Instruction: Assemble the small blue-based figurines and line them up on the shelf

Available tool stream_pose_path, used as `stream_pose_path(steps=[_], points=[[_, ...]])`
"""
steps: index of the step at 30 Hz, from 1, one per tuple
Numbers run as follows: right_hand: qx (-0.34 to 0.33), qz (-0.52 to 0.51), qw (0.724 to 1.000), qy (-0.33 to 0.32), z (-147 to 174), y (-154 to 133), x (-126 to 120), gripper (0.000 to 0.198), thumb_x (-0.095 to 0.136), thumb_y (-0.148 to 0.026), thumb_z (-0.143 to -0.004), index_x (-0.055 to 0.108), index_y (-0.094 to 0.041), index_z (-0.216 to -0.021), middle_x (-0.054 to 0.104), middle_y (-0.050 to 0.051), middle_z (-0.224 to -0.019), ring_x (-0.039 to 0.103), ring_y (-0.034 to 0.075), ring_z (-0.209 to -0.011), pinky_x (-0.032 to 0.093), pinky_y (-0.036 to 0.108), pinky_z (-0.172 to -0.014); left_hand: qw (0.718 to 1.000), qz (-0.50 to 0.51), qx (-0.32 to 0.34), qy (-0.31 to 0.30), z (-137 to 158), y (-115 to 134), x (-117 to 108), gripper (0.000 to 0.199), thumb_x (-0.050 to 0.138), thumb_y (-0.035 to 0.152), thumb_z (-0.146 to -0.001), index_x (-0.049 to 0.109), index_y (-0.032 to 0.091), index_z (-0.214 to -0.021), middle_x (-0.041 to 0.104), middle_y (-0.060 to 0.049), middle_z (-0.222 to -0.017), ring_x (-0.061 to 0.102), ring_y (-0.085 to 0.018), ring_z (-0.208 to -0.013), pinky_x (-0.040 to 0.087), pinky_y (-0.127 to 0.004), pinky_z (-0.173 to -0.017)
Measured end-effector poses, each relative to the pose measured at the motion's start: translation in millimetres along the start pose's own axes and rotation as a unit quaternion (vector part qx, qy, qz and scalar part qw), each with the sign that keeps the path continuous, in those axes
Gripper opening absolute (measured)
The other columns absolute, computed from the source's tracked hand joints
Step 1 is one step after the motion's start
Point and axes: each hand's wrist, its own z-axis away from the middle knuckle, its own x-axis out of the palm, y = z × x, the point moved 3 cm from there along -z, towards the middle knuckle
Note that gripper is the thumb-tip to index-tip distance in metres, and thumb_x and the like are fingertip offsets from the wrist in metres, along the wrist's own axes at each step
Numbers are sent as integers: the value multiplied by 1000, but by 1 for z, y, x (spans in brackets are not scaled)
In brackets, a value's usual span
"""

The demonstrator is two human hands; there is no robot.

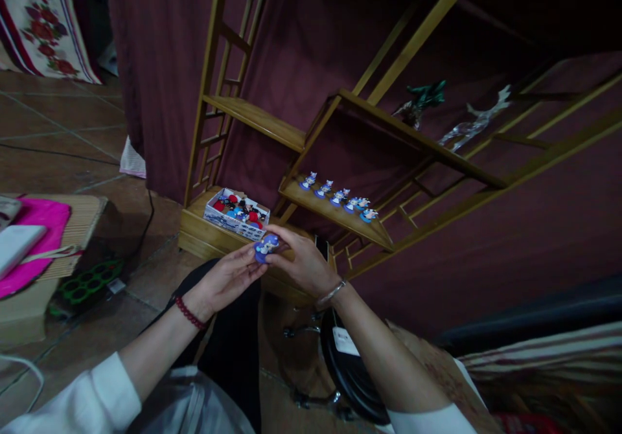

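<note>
Label (346,341) on black seat (350,379) is illegible; hands (232,280) (308,262) hold purple figurine (266,248).

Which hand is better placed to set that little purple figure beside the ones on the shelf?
Probably the right hand: it grips the purple figure and is nearer the shelf with the row of figurines. The left hand touches the figure too, but lies farther from that shelf.

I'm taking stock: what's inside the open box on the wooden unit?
The open box holds jumbled small figures in red, blue and black. Whatever lies beneath the top ones is covered.
</note>
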Motion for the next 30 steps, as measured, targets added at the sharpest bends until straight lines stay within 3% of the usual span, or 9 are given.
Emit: stream_pose_path(steps=[6,12,18,30], points=[[25,-88,994,52,3,14,-4,52,58,-27,-75,40,-25,-124,56,5,-112,57,14,-92,47,29,-80,1000,-5,1,15,-15,3,7,17,54,10,-78,62,11,-94,63,-8,-96,58,-13,-87,44,-25,-83],[33,-83,993,79,6,27,-10,57,64,-26,-70,42,-22,-122,53,6,-116,52,17,-103,44,31,-87,999,-19,-6,39,-31,3,16,17,51,11,-79,61,10,-94,62,-11,-100,58,-16,-90,46,-27,-81],[55,-61,991,102,6,41,-17,54,64,-31,-69,45,-21,-119,55,6,-112,53,18,-99,42,33,-86,999,-44,-22,23,-49,-3,22,13,52,13,-80,61,11,-89,65,-10,-93,60,-14,-83,47,-28,-79],[83,-49,984,152,3,73,-37,48,64,-34,-69,49,-21,-113,60,3,-98,55,16,-85,44,29,-77,993,-83,-56,57,-90,-8,39,12,55,16,-79,59,11,-89,65,-8,-89,61,-12,-78,48,-26,-76]])
